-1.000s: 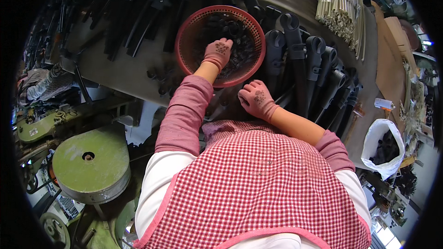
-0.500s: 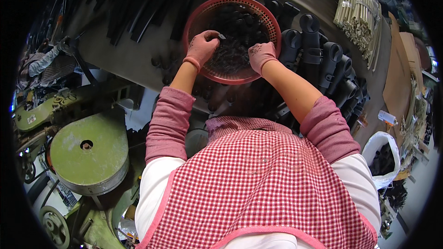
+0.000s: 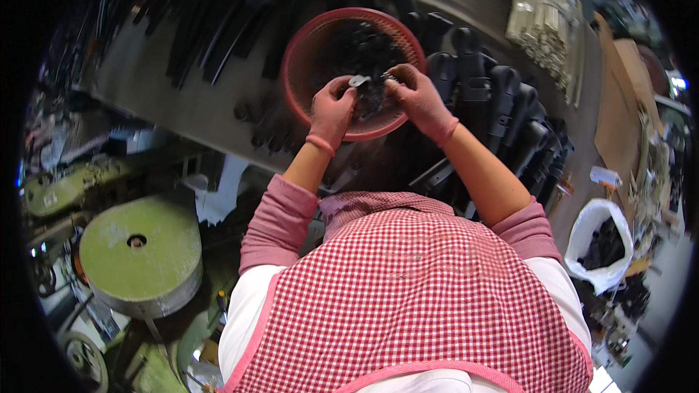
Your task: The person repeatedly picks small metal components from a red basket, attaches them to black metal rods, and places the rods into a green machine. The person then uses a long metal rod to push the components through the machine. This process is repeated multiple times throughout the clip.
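A round red plastic basket [image 3: 293, 102] stands on the work table, with many small black pieces [image 3: 364, 44] in it. Over its near left part my left hand [image 3: 331, 113], in a pink glove, pinches a small light grey flat piece [image 3: 357, 81] between thumb and fingertips. Close by on the right, my right hand [image 3: 424, 100] has its gloved thumb and fingers closed together above the pieces. Something small and dark seems to be at its fingertips, too blurred to name. The two hands are a short distance apart.
Black tubular parts with round ends [image 3: 473, 76] lie right of the basket. Long black strips [image 3: 226, 22] cover the table's far left. Bundled pale sticks [image 3: 539, 22] lie at the far right. A white bag [image 3: 579, 240] holds dark pieces. A green machine [image 3: 138, 247] stands left.
My hands have come closer together over the basket, and the light grey piece in my left hand now shows more fully. The whole view has shifted slightly.
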